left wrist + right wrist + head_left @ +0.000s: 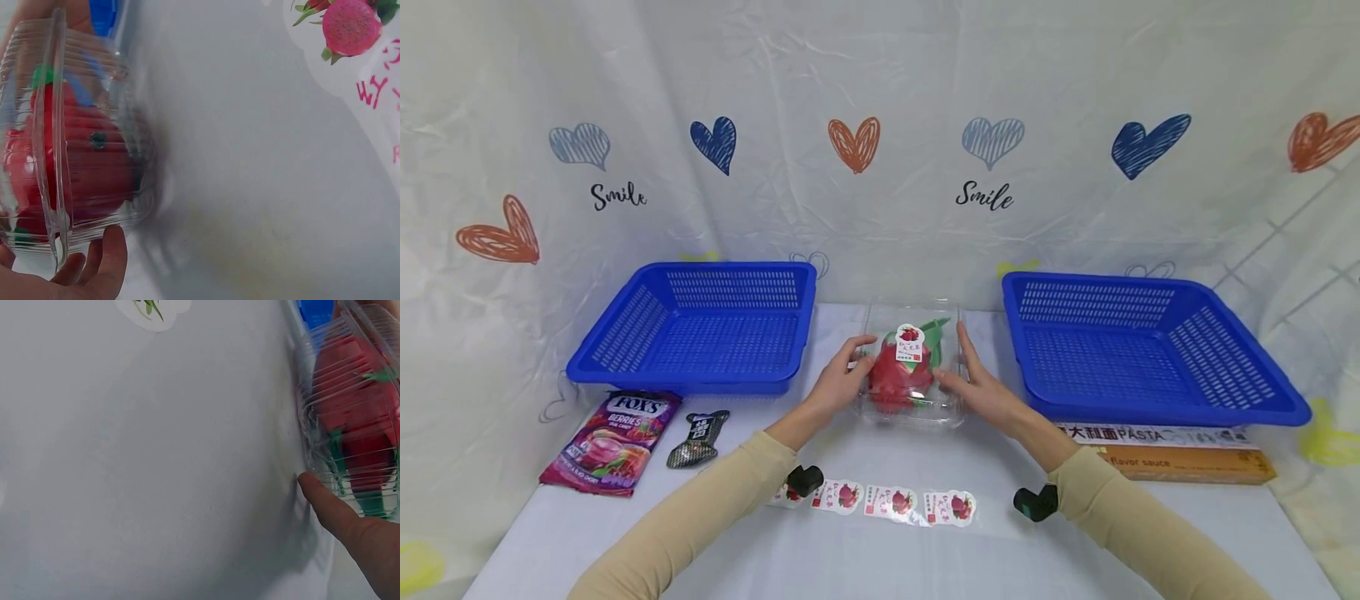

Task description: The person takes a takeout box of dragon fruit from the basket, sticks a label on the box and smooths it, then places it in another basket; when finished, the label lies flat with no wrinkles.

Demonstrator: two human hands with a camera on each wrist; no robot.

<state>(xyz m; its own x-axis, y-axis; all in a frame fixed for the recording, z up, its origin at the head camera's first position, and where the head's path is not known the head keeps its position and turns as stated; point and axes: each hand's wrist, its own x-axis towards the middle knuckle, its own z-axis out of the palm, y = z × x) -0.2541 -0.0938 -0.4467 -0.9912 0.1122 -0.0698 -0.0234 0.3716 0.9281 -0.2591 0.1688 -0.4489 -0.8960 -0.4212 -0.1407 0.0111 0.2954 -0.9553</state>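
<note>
A clear plastic clamshell box (951,408) stands mid-table with a red dragon fruit with green leaf tips (898,379) inside. On its lid is a white dragon-fruit sticker (910,343). My left hand (838,379) grips the box's left side, its fingertips at the lid seam in the left wrist view. At the right side, my right hand (988,396) holds the box between thumb and fingers, the index finger stretched along the far part. The right wrist view shows the thumb (325,503) against the ribbed wall.
Blue baskets stand left (688,387) and right (1150,412) of the box. A Fox's candy bag (613,442) and a small dark packet (698,439) lie front left; a pasta box (1180,462) lies front right. A sticker strip (891,503) lies nearer me.
</note>
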